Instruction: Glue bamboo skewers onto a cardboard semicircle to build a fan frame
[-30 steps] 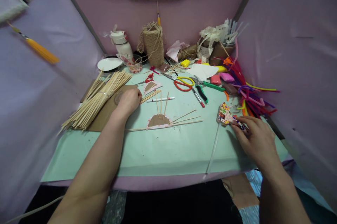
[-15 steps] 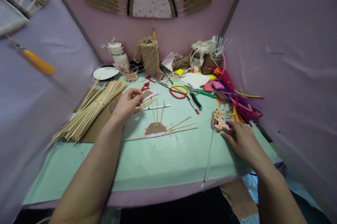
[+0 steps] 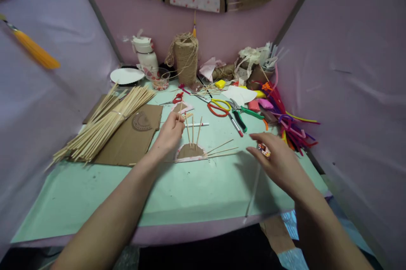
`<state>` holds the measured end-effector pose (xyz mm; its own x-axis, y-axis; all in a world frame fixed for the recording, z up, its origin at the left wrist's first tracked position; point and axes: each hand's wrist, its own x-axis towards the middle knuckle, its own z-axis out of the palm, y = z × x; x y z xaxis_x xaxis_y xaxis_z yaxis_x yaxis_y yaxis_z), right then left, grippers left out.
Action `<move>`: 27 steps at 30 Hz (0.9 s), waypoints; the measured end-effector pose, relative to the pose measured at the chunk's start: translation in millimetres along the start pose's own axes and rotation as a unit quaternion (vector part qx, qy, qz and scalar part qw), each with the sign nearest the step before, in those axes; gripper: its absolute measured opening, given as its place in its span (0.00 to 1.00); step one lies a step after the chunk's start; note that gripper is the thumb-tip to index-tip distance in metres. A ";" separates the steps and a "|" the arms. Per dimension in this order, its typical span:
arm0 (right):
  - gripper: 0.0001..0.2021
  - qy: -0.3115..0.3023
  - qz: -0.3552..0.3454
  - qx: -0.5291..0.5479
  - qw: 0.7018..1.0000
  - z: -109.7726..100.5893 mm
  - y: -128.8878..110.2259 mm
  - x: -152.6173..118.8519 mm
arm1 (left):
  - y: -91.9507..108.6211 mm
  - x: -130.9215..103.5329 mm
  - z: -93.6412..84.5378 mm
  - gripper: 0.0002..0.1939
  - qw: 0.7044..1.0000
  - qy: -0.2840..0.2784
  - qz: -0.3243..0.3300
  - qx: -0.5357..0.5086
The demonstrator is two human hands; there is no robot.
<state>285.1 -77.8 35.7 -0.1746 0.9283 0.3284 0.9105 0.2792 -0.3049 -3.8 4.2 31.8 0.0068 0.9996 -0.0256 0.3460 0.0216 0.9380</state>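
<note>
Beyond left hand (image 3: 171, 131), pinching stick (image 3: 181, 108) | clear tub (image 3: 166, 76): reddish bits (image 3: 161, 86)

One thin, pale wooden stick (image 3: 181, 110) is held up, tipped a little, near a small brown card half-circle (image 3: 190, 151). The card lies flat, with a pink and white edge. More sticks (image 3: 193, 131) spread out from it, three from its round top and some to the right. A bright patterned tool (image 3: 263, 150) is farther right, mostly hidden.
</note>
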 end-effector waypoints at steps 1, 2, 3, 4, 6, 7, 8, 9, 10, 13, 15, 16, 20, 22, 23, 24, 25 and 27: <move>0.15 -0.025 -0.015 0.032 0.999 1.9 -13.8 12.0 | -1.4 -7.2 -0.5 0.03 0.998 0.003 0.025 0.061; 0.13 -0.060 -0.028 0.056 0.996 5.9 -25.8 24.3 | -2.6 -15.6 -0.2 0.03 0.991 0.007 0.050 0.123; 0.12 -0.100 -0.041 0.078 0.991 11.7 -35.5 36.6 | -3.7 -24.9 1.1 0.03 0.981 0.001 0.077 0.175; 0.10 -0.137 -0.048 0.101 0.984 19.2 -42.7 48.6 | -5.2 -34.9 3.7 0.03 0.969 -0.018 0.109 0.220; 0.08 -0.201 -0.031 0.153 0.967 37.0 -50.6 70.7 | -10.0 -55.6 11.9 0.06 0.922 -0.068 0.234 0.300; 0.07 -0.227 -0.001 0.173 0.958 46.3 -52.0 80.1 | -13.2 -65.5 16.9 0.08 0.891 -0.096 0.293 0.333; 0.09 -0.252 0.035 0.194 0.948 55.2 -52.5 88.2 | -16.7 -74.6 21.8 0.10 0.863 -0.106 0.331 0.367; 0.11 -0.275 0.075 0.215 0.934 63.2 -52.5 94.9 | -20.2 -82.6 26.2 0.11 0.842 -0.099 0.348 0.400; 0.12 -0.296 0.114 0.238 0.918 70.1 -52.5 100.3 | -23.4 -89.3 29.5 0.11 0.828 -0.090 0.351 0.428; 0.15 -0.333 0.201 0.307 0.869 83.4 -54.4 109.2 | -29.5 -100.2 32.3 0.13 0.816 -0.063 0.334 0.468; 0.13 -0.341 0.229 0.338 0.847 87.6 -57.7 111.5 | -31.6 -101.0 30.0 0.15 0.815 -0.045 0.327 0.477; 0.13 -0.342 0.239 0.348 0.839 88.9 -59.6 112.1 | -32.6 -100.2 28.8 0.16 0.814 -0.040 0.326 0.480; 0.11 -0.349 0.291 0.371 0.810 92.4 -66.1 113.8 | -39.2 -96.5 29.1 0.18 0.815 -0.048 0.316 0.484; 0.11 -0.350 0.316 0.380 0.796 93.9 -68.0 114.9 | -43.0 -96.0 31.9 0.19 0.819 -0.065 0.295 0.488; 0.11 -0.351 0.323 0.382 0.791 94.5 -68.7 115.5 | -44.7 -96.1 33.3 0.19 0.823 -0.076 0.280 0.488; 0.11 -0.353 0.328 0.382 0.788 95.2 -69.1 116.0 | -46.2 -96.3 34.6 0.19 0.828 -0.085 0.266 0.487; 0.12 -0.357 0.330 0.382 0.786 95.8 -69.3 116.4 | -47.5 -96.4 35.5 0.18 0.832 -0.092 0.257 0.483; 0.14 -0.366 0.329 0.377 0.785 96.7 -69.2 116.8 | -49.9 -96.7 36.7 0.18 0.837 -0.096 0.255 0.474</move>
<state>165.5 35.1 8.7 -0.1790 0.7484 -0.6386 0.4611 -0.5096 -0.7264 12.7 -94.1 -25.2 0.4996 0.8526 0.1534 0.8411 -0.5198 0.1498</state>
